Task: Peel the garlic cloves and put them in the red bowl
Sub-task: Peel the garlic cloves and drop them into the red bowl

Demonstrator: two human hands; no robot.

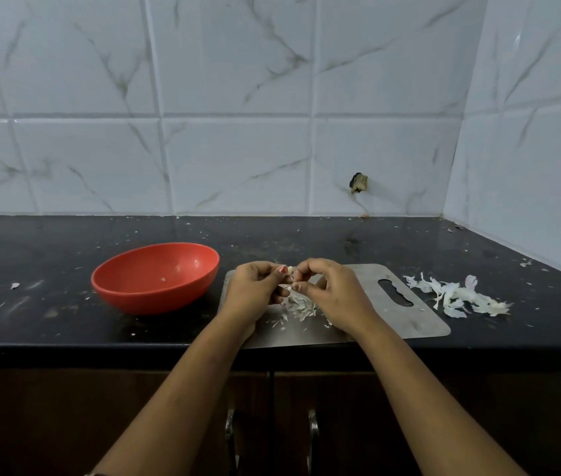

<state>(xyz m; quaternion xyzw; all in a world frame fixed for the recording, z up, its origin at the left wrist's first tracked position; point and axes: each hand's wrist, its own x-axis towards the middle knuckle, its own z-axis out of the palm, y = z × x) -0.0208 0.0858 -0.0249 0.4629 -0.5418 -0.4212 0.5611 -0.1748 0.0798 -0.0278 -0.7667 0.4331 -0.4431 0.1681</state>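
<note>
A small pale garlic clove (290,269) is pinched between the fingertips of my left hand (255,292) and my right hand (332,293), held just above the steel cutting board (392,317). A thin strip of skin (285,286) hangs between the thumbs. Loose peel scraps (299,309) lie on the board under my hands. The red bowl (128,293) stands on the black counter to the left of the board; it holds only a tiny pale speck (163,279).
A heap of white garlic skins (457,297) lies on the counter right of the board. Small flecks of peel are scattered over the black counter (340,238). Tiled walls close the back and right side. Cabinet doors with handles (312,427) sit below the counter edge.
</note>
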